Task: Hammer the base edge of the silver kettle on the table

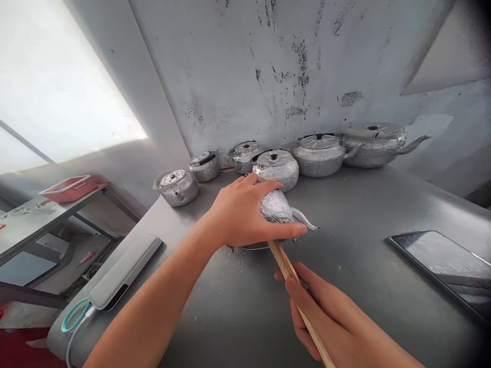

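My left hand (pixel 251 212) is spread over a small silver kettle (pixel 276 205), with the fingers on its far side and the thumb across its near side. The kettle's curved spout points right, and its underside is mostly hidden. Closed around a long wooden stick (pixel 286 263) is my right hand (pixel 312 301), nearer to me. The stick's far end reaches the kettle beneath my left thumb; what it touches there is hidden.
Several silver kettles stand along the wall, including one at the left (pixel 178 189) and a large one at the right (pixel 372 145). A power bank (pixel 125 273) lies left, a phone (pixel 445 266) right. A red basket (pixel 71 189) sits on a side table (pixel 38 225).
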A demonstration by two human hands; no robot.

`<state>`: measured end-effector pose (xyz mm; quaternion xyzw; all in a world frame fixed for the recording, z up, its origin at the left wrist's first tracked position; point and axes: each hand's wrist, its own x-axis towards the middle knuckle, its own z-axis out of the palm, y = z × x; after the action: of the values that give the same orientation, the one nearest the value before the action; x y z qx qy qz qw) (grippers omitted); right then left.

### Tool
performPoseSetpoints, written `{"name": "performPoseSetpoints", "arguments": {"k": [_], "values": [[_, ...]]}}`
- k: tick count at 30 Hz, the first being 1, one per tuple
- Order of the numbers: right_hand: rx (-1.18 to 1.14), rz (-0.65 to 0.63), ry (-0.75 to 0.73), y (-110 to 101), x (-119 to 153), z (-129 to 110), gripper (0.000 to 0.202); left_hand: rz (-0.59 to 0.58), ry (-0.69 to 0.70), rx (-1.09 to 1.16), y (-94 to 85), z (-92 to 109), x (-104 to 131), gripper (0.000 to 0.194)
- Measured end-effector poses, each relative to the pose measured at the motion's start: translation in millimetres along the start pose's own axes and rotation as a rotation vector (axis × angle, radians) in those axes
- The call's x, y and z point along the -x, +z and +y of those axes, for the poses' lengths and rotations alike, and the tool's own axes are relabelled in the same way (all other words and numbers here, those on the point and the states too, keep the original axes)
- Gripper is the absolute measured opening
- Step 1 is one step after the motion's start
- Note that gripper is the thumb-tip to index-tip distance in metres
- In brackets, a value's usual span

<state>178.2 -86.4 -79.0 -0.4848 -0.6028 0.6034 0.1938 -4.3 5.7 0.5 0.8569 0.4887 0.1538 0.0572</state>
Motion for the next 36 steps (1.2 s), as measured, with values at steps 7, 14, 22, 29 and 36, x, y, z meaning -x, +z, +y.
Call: {"name": "performPoseSetpoints", "arguments": {"k": [7, 14, 22, 29, 36], "values": [[0.017, 0.023, -0.017, 0.2, 1.8, -0.6, 0.044, -0.006, -0.008, -0.003, 0.9, 0.7, 0.2, 0.088], [-0.004, 0.023, -0.045, -4.4, 0.0, -2.7, 0.044, -0.008, -0.004, 0.005, -0.2, 1.2, -0.1, 0.087], [0.003, -0.006, -0.051, -2.7, 0.2, 0.1, 0.041, -0.01, 0.001, 0.01, 0.0, 1.0, -0.2, 0.087], [0.007, -0.005, -0.054, -1.7, -3.3, 7.7, 0.043, -0.007, -0.009, 0.011, 0.0, 1.5, -0.7, 0.086], [-0.004, -0.016, -0.047, -0.7, -2.1, 7.4, 0.043, -0.004, 0.0, 0.008, 1.2, 1.0, -0.2, 0.087]]}}
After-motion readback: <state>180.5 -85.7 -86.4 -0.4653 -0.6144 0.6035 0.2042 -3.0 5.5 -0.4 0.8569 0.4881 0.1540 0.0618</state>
